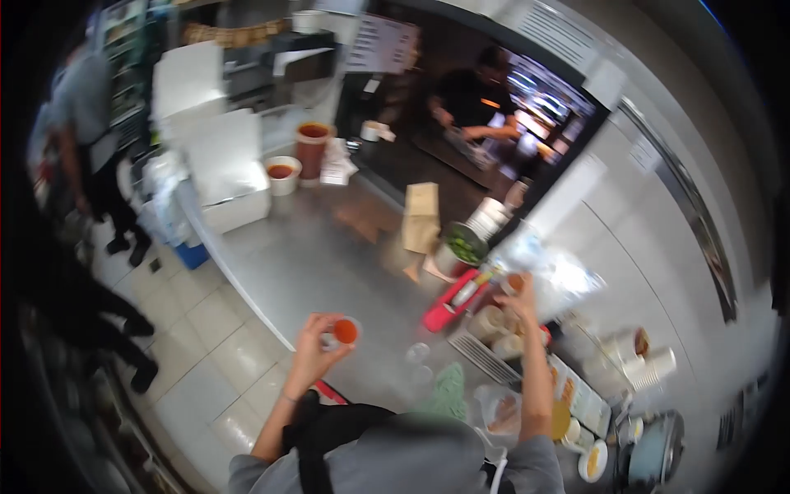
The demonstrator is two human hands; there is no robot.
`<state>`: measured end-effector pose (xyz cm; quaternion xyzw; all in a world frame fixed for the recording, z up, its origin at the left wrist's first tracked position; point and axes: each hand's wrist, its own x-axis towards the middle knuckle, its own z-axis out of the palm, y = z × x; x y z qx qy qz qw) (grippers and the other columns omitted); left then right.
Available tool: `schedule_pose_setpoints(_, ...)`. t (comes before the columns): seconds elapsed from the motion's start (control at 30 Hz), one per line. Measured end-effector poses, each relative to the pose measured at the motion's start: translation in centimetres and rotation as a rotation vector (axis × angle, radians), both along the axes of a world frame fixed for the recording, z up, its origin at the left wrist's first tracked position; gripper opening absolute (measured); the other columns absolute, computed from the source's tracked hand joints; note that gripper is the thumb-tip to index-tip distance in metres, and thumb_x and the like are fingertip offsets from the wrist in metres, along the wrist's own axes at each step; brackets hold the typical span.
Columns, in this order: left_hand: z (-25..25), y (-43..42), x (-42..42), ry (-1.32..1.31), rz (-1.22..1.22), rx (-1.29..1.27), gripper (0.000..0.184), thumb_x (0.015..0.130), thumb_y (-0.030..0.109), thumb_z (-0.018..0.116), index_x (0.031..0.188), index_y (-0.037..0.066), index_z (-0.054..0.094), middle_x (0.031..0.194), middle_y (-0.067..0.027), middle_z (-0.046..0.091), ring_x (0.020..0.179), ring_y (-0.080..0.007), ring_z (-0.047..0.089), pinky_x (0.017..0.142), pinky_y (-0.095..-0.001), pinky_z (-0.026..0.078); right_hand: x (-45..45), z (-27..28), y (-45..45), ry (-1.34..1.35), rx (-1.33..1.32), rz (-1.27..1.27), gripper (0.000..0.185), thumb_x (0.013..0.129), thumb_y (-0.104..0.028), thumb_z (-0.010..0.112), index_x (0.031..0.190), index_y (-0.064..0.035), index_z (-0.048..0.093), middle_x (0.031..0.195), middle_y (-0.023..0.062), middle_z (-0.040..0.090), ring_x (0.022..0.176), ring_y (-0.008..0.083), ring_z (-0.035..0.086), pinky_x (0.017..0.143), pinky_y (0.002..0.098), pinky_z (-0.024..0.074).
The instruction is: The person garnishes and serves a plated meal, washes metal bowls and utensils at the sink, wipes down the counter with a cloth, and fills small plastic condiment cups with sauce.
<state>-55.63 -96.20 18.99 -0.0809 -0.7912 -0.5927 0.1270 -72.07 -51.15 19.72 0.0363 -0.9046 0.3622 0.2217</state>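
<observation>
My left hand (313, 350) is closed around a small clear cup of orange-red sauce (346, 331), above the left part of the steel counter (288, 255). Over on the right, my right hand (522, 305) has its fingers around another small cup with orange sauce (514, 283). Below that hand are pale round containers (490, 323) in a slotted holder. A red-pink object with a label (453, 300) lies just to its left. Two small clear lids or cups (418, 354) rest on the counter between my hands, close to a green cloth (448, 389).
Takeaway boxes (226, 156), a tall tub of red sauce (313, 152) and a smaller tub (282, 174) stand at the back left. A paper bag (421, 216) and a pot of greens (461, 247) are ahead. Another person (477, 99) works beyond the opening; others stand left.
</observation>
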Motion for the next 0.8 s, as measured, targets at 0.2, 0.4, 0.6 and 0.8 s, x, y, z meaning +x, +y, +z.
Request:
schedule_pose_setpoints(0.2, -1.8, -0.9, 0.1, 0.103, 0.06, -0.114, 0.048, 0.065, 0.021, 0.075, 0.107, 0.007, 0.056, 0.098, -0.0101, 0.055, 0.09, -0.0265, 0.056, 0.078, -0.0329, 0.046, -2.4, -5.2, 5.4, -0.265, 0.187, 0.117, 0.061, 0.049, -0.001, 0.068, 0.104, -0.0044, 0.041, 0.09, 0.009, 0.048, 0.085, 0.0229, 0.051, 0.079, 0.0328, 0.0427)
schedule_pose_setpoints(0.4, -2.4, -0.7, 1.0, 0.096, -0.022, -0.123, 0.049, 0.068, 0.022, 0.074, 0.111, 0.009, 0.055, 0.105, -0.0083, 0.054, 0.1, -0.025, 0.052, 0.085, -0.0336, 0.042, 1.1, 2.5, 0.4, 0.1, 0.651, 0.015, 0.063, 0.068, -0.01, 0.066, 0.125, -0.0013, 0.042, 0.116, 0.0161, 0.05, 0.105, 0.0289, 0.048, 0.091, 0.0379, 0.0374)
schedule_pose_setpoints(0.6, -3.0, -0.6, 1.7, 0.055, -0.097, -0.153, 0.053, 0.068, 0.025, 0.072, 0.115, 0.01, 0.052, 0.108, -0.0067, 0.052, 0.099, -0.0255, 0.048, 0.086, -0.0353, 0.039, 8.6, 0.2, -19.8, -0.664, -0.533, 0.729, 0.033, 0.092, -0.023, 0.046, 0.107, 0.0036, 0.056, 0.094, 0.0135, 0.062, 0.067, 0.0133, 0.06, 0.056, 0.0235, 0.0492)
schedule_pose_setpoints(0.8, -3.8, -1.2, 2.1, 0.089, -0.145, -0.205, 0.054, 0.067, 0.022, 0.073, 0.115, 0.009, 0.053, 0.109, -0.006, 0.053, 0.097, -0.0249, 0.047, 0.086, -0.0349, 0.038, 12.1, -6.1, -25.3, -1.06, -1.041, 0.778, 0.027, 0.092, -0.02, 0.046, 0.099, 0.0048, 0.055, 0.076, 0.0096, 0.06, 0.064, 0.016, 0.059, 0.053, 0.025, 0.049)
